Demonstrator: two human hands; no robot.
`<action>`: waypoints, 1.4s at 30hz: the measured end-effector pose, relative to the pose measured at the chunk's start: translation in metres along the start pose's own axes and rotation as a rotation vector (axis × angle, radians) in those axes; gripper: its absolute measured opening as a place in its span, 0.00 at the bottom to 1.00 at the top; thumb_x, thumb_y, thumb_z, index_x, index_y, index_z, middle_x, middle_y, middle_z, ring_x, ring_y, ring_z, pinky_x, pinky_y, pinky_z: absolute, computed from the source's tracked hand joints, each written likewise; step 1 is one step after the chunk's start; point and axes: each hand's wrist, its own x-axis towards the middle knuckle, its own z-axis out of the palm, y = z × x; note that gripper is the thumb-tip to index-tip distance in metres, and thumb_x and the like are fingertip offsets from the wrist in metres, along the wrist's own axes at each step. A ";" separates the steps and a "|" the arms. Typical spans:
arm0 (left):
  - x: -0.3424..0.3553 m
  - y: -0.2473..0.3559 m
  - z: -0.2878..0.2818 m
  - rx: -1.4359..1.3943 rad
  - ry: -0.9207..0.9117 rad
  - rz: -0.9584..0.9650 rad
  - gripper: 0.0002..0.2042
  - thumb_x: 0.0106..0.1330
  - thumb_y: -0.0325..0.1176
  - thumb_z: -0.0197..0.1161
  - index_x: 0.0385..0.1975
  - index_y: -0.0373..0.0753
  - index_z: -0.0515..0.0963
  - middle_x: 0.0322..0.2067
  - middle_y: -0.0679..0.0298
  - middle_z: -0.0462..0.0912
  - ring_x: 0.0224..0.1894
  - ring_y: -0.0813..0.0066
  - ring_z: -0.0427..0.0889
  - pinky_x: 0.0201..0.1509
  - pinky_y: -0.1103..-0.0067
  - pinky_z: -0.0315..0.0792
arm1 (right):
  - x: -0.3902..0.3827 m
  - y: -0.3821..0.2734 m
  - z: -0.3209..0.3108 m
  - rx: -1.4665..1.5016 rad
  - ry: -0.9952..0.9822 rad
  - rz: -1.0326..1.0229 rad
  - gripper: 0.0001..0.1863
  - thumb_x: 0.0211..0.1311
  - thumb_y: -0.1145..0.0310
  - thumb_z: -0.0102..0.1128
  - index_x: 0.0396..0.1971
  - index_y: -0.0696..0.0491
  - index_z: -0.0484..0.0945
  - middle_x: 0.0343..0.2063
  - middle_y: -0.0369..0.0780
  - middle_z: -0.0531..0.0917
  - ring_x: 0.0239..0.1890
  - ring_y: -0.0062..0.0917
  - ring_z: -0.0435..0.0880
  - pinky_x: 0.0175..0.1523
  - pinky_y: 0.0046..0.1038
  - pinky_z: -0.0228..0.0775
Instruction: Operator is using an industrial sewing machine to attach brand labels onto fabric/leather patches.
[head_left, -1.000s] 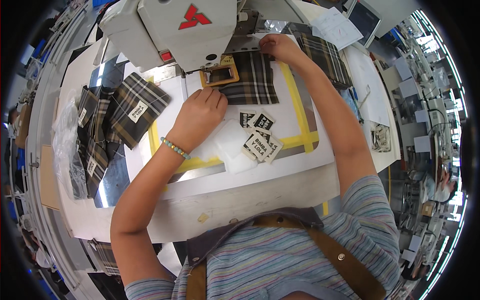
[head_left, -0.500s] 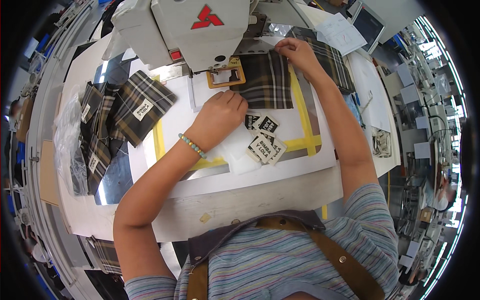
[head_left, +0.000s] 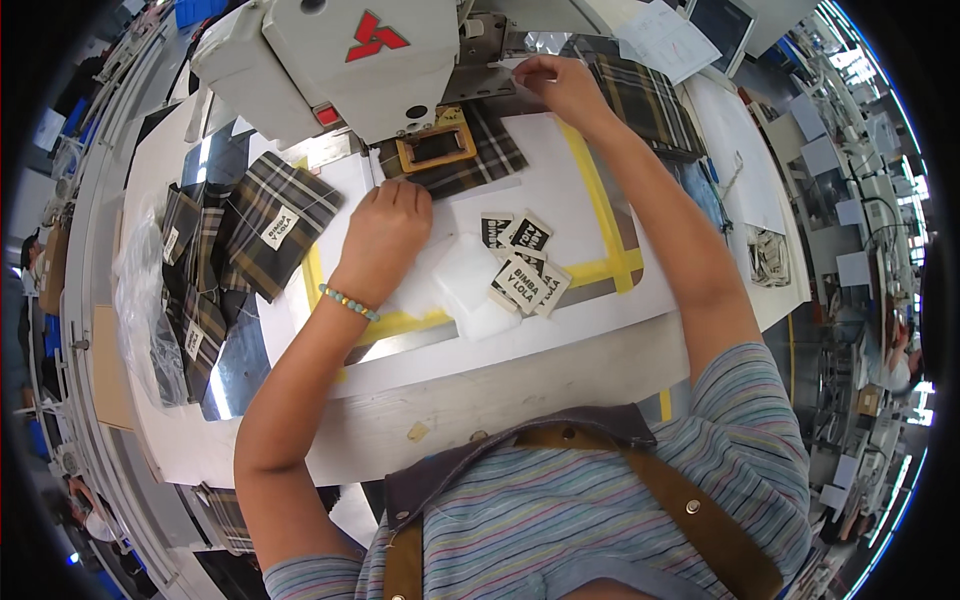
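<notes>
A dark plaid fabric piece (head_left: 500,150) lies under the orange rectangular frame (head_left: 437,148) of a white sewing machine (head_left: 360,70). My left hand (head_left: 390,225), with a beaded bracelet at the wrist, has its fingers curled closed at the fabric's near left edge. Beside the machine's metal plate (head_left: 485,82), my right hand (head_left: 560,88) is closed in a pinch, apart from the visible part of the fabric. What its fingertips hold, if anything, I cannot make out. Several black and cream labels (head_left: 525,265) lie loosely on the white work surface between my forearms.
Plaid pieces with cream labels (head_left: 270,225) lie at the left, beside clear plastic wrap (head_left: 145,290). A stack of plaid fabric (head_left: 645,105) stands at the far right, near a paper sheet (head_left: 670,42) and a screen (head_left: 720,35). Yellow tape (head_left: 600,200) borders the work area.
The plaid fabric has shifted left and turned under the orange frame, and my left hand has moved left with it. My right hand has come off the fabric's far edge.
</notes>
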 end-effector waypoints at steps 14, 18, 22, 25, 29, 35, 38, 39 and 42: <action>-0.049 -0.014 -0.013 -0.263 0.014 -0.302 0.26 0.76 0.41 0.63 0.68 0.33 0.75 0.74 0.57 0.71 0.77 0.51 0.65 0.77 0.59 0.62 | -0.119 -0.044 -0.003 -0.389 -0.351 -0.566 0.26 0.75 0.62 0.63 0.68 0.53 0.76 0.73 0.41 0.72 0.79 0.39 0.62 0.81 0.43 0.56; -0.049 -0.012 -0.013 -0.266 -0.027 -0.333 0.27 0.77 0.45 0.61 0.70 0.38 0.74 0.77 0.60 0.66 0.79 0.53 0.62 0.78 0.60 0.60 | -0.124 -0.042 -0.002 -0.554 -0.405 -0.544 0.31 0.77 0.55 0.58 0.74 0.53 0.70 0.77 0.40 0.67 0.82 0.39 0.56 0.84 0.45 0.47; -0.050 -0.011 -0.018 -0.246 -0.093 -0.240 0.27 0.78 0.47 0.59 0.72 0.42 0.73 0.78 0.59 0.66 0.79 0.53 0.62 0.79 0.60 0.59 | -0.126 -0.045 -0.003 -0.606 -0.376 -0.601 0.31 0.79 0.52 0.55 0.74 0.52 0.70 0.77 0.39 0.67 0.82 0.38 0.56 0.84 0.46 0.46; -0.051 -0.011 -0.018 -0.194 -0.084 -0.289 0.28 0.78 0.50 0.57 0.74 0.45 0.72 0.78 0.59 0.65 0.79 0.52 0.61 0.80 0.59 0.58 | -0.125 -0.048 -0.003 -0.573 -0.396 -0.576 0.31 0.79 0.51 0.54 0.74 0.52 0.71 0.77 0.39 0.67 0.81 0.38 0.57 0.84 0.46 0.47; -0.051 -0.012 -0.013 -0.202 -0.076 -0.318 0.29 0.78 0.52 0.57 0.74 0.45 0.72 0.78 0.59 0.65 0.79 0.51 0.61 0.80 0.59 0.57 | -0.123 -0.047 -0.005 -0.568 -0.414 -0.532 0.30 0.79 0.51 0.54 0.72 0.53 0.72 0.76 0.40 0.69 0.81 0.39 0.58 0.83 0.46 0.48; -0.055 -0.017 -0.017 -0.245 -0.051 -0.326 0.28 0.79 0.52 0.57 0.73 0.47 0.73 0.78 0.57 0.65 0.79 0.51 0.62 0.79 0.60 0.59 | -0.118 -0.038 -0.006 -0.422 -0.272 -0.552 0.27 0.80 0.51 0.55 0.67 0.53 0.77 0.71 0.40 0.76 0.77 0.37 0.64 0.81 0.44 0.53; -0.054 -0.017 -0.019 -0.219 -0.078 -0.309 0.27 0.78 0.52 0.57 0.72 0.47 0.74 0.77 0.56 0.66 0.79 0.51 0.62 0.78 0.59 0.59 | -0.119 -0.034 -0.005 -0.421 -0.326 -0.557 0.28 0.80 0.50 0.55 0.68 0.53 0.77 0.72 0.39 0.75 0.79 0.38 0.62 0.82 0.46 0.50; -0.054 -0.017 -0.019 -0.192 -0.058 -0.315 0.27 0.78 0.52 0.57 0.72 0.47 0.74 0.77 0.56 0.66 0.79 0.50 0.62 0.78 0.59 0.59 | -0.119 -0.034 -0.005 -0.464 -0.330 -0.574 0.28 0.80 0.50 0.55 0.68 0.53 0.77 0.73 0.39 0.74 0.79 0.38 0.61 0.83 0.47 0.49; -0.054 -0.016 -0.020 -0.194 -0.065 -0.331 0.27 0.78 0.53 0.57 0.72 0.47 0.75 0.77 0.56 0.66 0.79 0.50 0.62 0.78 0.59 0.59 | -0.121 -0.033 -0.006 -0.523 -0.359 -0.576 0.28 0.78 0.52 0.57 0.70 0.52 0.76 0.75 0.38 0.72 0.81 0.39 0.59 0.84 0.47 0.46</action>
